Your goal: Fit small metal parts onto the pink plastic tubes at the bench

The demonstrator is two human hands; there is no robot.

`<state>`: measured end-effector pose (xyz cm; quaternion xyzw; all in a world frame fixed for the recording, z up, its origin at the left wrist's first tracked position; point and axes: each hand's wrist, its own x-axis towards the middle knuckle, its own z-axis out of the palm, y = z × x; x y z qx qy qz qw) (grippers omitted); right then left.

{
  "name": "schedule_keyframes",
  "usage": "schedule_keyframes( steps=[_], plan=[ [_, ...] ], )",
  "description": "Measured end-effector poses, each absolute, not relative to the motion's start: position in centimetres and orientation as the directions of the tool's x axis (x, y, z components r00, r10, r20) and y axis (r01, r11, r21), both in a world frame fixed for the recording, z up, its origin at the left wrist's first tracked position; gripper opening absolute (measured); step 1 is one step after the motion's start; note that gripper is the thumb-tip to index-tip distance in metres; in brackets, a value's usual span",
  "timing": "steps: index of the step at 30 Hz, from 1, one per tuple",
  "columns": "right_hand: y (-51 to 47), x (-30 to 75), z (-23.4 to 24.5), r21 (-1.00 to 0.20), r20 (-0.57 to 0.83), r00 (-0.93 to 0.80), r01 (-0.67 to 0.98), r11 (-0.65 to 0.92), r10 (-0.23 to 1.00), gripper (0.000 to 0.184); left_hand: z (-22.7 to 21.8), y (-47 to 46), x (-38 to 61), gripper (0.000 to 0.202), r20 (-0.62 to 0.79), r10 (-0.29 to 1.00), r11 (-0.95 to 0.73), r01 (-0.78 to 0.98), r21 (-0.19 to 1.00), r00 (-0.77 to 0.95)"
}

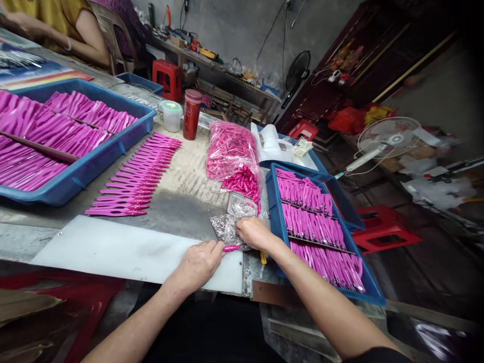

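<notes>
The left hand (200, 264) pinches a pink piece (231, 248), partly covered, at the white board's (139, 252) far edge. The right hand (253, 233) meets small metal parts (223, 226), fingertips hidden; I cannot tell its grip. Beyond, the left edge crops a blue tray (56, 195).

The left hand (201, 263) grips a small glossy magenta plastic piece (231, 248) over a flat white board (124, 250); the right hand (252, 233) touches silvery metal parts in clear plastic (223, 227). Beyond the hands, a clear bag of magenta pieces (232, 146) sits on the grey worktop (181, 209). Blue plastic trays (279, 222) of pink-purple strips flank them left and right.
</notes>
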<state>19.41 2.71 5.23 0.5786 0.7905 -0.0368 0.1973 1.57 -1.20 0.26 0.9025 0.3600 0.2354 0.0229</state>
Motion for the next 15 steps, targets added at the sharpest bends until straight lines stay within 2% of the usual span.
schedule_keyframes(
  steps=[15],
  plan=[
    [2.58, 18.67, 5.1, 0.196, -0.361, -0.208, 0.936, 0.292, 0.909, 0.028, 0.36, -1.21, 1.57, 0.016, 0.436, 0.647, -0.75, 0.626, 0.215, 0.626]
  ],
)
